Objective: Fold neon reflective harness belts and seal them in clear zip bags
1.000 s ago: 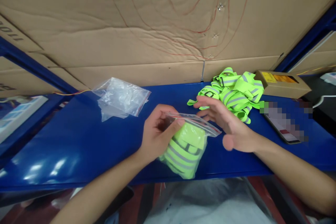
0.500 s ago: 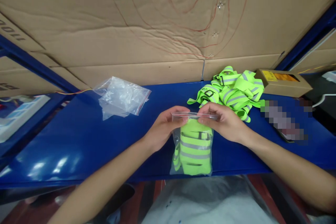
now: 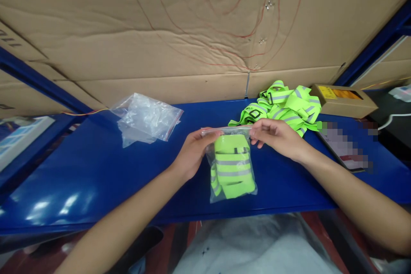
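Note:
A clear zip-lock bag (image 3: 212, 186) hangs between my hands over the blue table. Inside it lies a folded neon-green strap (image 3: 233, 167) with grey reflective stripes and a dark buckle. My left hand (image 3: 195, 150) is closed on the bag's upper left corner, thumb across the front. At the top right corner, my right hand (image 3: 272, 137) pinches the red-lined zip edge between thumb and fingers. The bag's mouth looks flat and pressed together; whether the zip is sealed all along, I cannot tell.
Loose neon-green reflective straps (image 3: 289, 105) are heaped behind my right hand. A cardboard box (image 3: 346, 105) stands beside them, and a partly blurred phone-like object (image 3: 343, 150) lies in front. Several empty clear bags (image 3: 149, 117) rest at the left on the blue table (image 3: 96, 171). A cardboard wall (image 3: 160, 60) closes the back.
The bag's mouth has gone from gaping to flat. My right hand has slid out to the right corner, and the bag has been raised slightly and shifted left.

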The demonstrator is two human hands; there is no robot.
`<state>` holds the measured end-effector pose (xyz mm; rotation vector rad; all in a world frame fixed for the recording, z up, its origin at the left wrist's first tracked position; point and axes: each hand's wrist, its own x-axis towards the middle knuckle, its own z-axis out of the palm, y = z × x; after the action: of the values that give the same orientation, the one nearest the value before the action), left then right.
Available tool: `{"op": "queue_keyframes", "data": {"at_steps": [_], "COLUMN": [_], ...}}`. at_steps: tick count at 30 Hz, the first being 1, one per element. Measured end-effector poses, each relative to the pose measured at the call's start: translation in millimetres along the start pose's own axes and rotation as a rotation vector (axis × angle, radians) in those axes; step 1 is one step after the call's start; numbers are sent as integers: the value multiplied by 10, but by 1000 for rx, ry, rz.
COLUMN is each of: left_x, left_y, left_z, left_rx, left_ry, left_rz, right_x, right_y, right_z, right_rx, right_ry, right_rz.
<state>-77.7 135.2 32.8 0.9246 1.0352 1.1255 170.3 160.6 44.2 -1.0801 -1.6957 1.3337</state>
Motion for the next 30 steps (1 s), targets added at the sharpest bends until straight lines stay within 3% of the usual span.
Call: {"op": "queue_keyframes", "data": {"at_steps": [5, 12, 21, 30], "left_x": [67, 36, 21, 57], "left_y": [-35, -24, -17, -55], "left_z": [-20, -18, -40, -77], "left_rx": [-24, 46, 127, 157], "left_ry": [41, 32, -40, -10], "left_rz": [-27, 4, 56, 59], "right_x": [36, 57, 37, 41], "right_y": [12, 96, 62, 94], "right_z": [-14, 3, 20, 36], "right_rx": [9, -33, -58, -98], "right_ry": [72, 42, 60, 72], "right_rz": [-11, 14, -70, -168]}}
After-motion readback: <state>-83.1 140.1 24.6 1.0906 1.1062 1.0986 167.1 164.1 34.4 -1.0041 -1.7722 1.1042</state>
